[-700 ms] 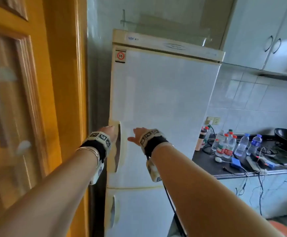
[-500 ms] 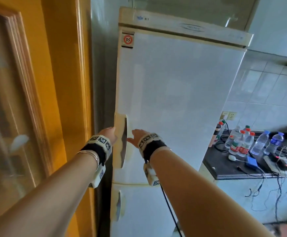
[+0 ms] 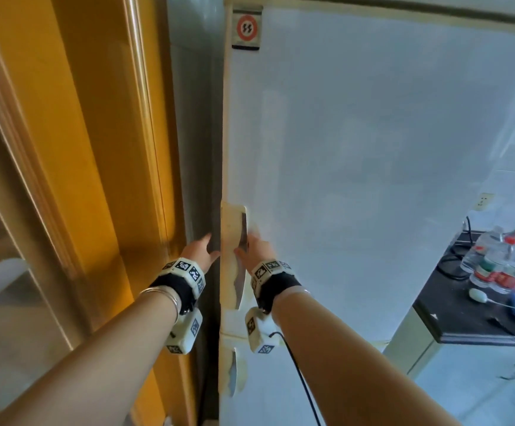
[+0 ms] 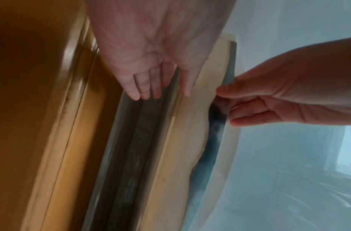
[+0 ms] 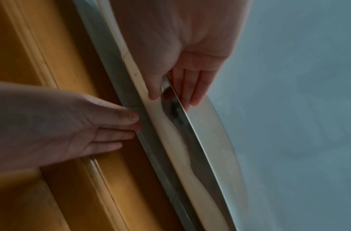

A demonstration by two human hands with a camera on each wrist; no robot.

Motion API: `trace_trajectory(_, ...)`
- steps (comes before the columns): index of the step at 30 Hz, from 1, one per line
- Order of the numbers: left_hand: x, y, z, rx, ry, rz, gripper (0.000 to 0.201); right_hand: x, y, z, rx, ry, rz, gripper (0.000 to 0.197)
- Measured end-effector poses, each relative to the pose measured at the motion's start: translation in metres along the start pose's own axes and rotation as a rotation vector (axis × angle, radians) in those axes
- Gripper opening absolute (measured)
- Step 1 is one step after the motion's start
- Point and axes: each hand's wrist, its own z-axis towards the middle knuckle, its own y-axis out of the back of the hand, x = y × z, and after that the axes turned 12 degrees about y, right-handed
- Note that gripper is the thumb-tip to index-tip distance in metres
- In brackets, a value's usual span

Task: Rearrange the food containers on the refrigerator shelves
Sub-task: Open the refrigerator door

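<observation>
The white refrigerator [image 3: 357, 149] has both doors closed, so no shelf or food container shows. Its cream upper-door handle [image 3: 233, 241] runs down the door's left edge. My left hand [image 3: 202, 252] lies with straight fingers against the fridge's grey side, just left of the handle; in the left wrist view the left hand [image 4: 151, 75] holds nothing. My right hand [image 3: 253, 249] is on the other side of the handle. In the right wrist view, the right hand [image 5: 180, 81] has its thumb on the cream grip and near-straight fingers at the dark recess, holding nothing.
A yellow wooden door [image 3: 81, 149] stands close on the left, leaving a narrow gap beside the fridge. The lower door handle [image 3: 234, 373] sits below my wrists. At the right, a black counter [image 3: 471, 321] carries water bottles [image 3: 502, 259] and cables.
The view has come closer to the fridge. My right hand has slid left onto the handle recess, and my left hand has shifted off the handle to the fridge's side. The door stays closed.
</observation>
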Motion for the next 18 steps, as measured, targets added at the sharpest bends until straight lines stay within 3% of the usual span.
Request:
trace_trajectory(12,0.032,-0.007,0.013,0.042,0.077,0.158,0.059,0.003,-0.013,0.005,-0.031,-0.032,-0.068,0.023)
trace_trajectory(18,0.035,-0.007,0.003,0.021,0.053,0.169,0.058,0.003,-0.018,-0.022,-0.032,-0.034,-0.11,0.023)
